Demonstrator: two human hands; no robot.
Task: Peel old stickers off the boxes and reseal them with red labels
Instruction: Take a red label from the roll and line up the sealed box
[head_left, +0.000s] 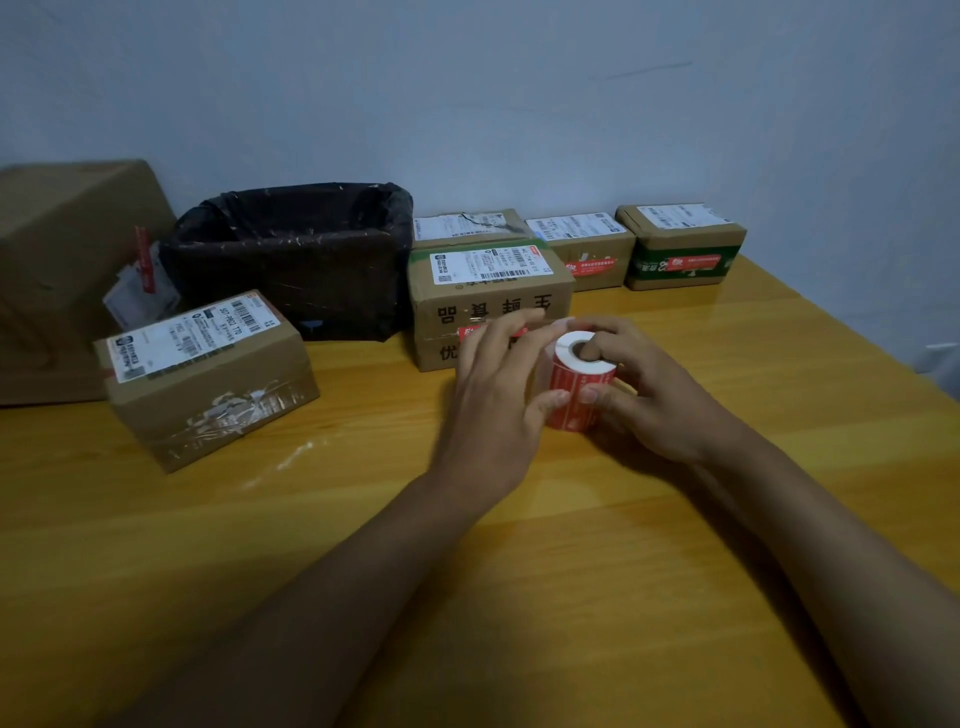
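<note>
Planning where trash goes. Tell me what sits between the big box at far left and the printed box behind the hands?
A black-lined bin, seen in the head view.

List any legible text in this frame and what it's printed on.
"507-P602 176", roughly, on the white shipping label atop the near left box.
Large Chinese characters, upside down to the camera, on the front of the middle box; I cannot read them reliably.
Shipping labels on the three back boxes: too small.
Print on the red label roll: blurred.
</note>
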